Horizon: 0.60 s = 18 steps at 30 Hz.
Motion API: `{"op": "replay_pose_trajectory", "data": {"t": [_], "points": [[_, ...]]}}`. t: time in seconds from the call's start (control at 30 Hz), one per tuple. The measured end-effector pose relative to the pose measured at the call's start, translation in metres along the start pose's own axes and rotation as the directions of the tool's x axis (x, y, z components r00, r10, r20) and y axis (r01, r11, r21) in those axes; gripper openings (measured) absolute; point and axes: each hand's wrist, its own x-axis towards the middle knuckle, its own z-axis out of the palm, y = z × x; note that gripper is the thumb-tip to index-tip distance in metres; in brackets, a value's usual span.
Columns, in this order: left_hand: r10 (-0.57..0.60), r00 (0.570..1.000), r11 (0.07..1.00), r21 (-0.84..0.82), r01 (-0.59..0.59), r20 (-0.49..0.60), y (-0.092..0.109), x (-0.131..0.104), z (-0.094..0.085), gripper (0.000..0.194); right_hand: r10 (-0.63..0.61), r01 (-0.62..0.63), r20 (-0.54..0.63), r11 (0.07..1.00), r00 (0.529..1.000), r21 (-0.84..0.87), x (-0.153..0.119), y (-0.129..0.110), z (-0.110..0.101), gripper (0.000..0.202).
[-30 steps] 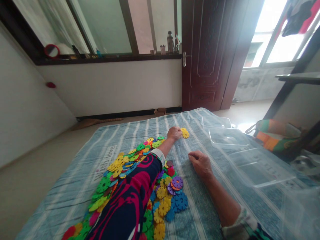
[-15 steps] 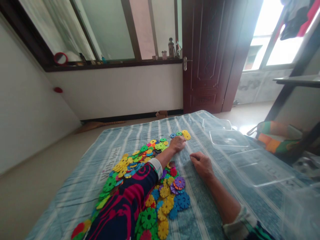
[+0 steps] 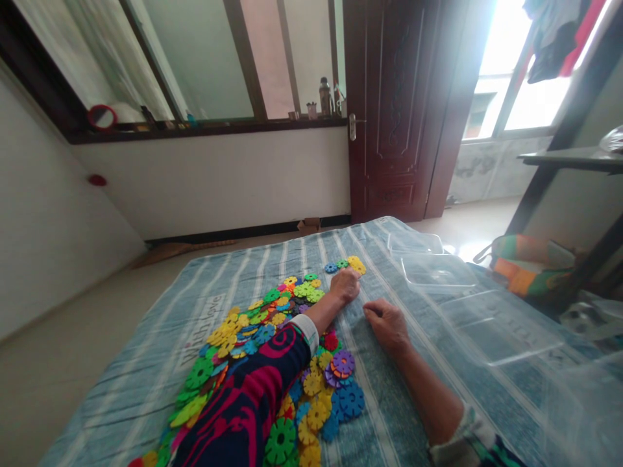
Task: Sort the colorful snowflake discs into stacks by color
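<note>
My left hand (image 3: 345, 286) reaches across a heap of colourful plastic snowflake discs (image 3: 265, 334). Its fingers are curled closed right against the near edge of a yellow snowflake disc (image 3: 357, 264); what they hold, if anything, is hidden. Left of the yellow one, a green disc (image 3: 342, 263) and a blue disc (image 3: 331, 267) lie in a short row. My right hand (image 3: 388, 324) rests on the striped bedspread (image 3: 384, 395), its thumb and fingers closed together with nothing visible in them. Purple discs (image 3: 343, 362) and larger blue discs (image 3: 350, 399) lie at the heap's right side.
Clear plastic boxes and lids (image 3: 438, 269) stand along the right of the bed, with another clear container (image 3: 584, 408) at the near right. Beyond the bed's far edge are a dark red door (image 3: 389, 130) and a sill (image 3: 219, 130) with small items. A shelf (image 3: 574, 157) juts in at right.
The whole view has shifted slightly left. My left hand has drawn a little nearer and to the right relative to the yellow disc. My right hand and the row of discs stay nearly in place.
</note>
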Motion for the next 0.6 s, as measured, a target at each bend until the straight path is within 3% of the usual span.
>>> {"op": "replay_pose_trajectory", "data": {"t": [0.33, 0.6], "points": [[-0.023, 1.0, 1.0, 0.003, 0.023, 0.015, -0.015, -0.025, -0.017, 0.02, 0.014, -0.015, 0.019, 1.0, 1.0, 0.012, -0.001, 0.001, 0.0, 0.025], [-0.054, 0.999, 0.998, -0.01, 0.054, -0.006, -0.051, -0.084, -0.048, 0.02, 0.035, -0.035, 0.023, 0.999, 0.999, 0.007, -0.003, 0.004, -0.004, 0.028]]}}
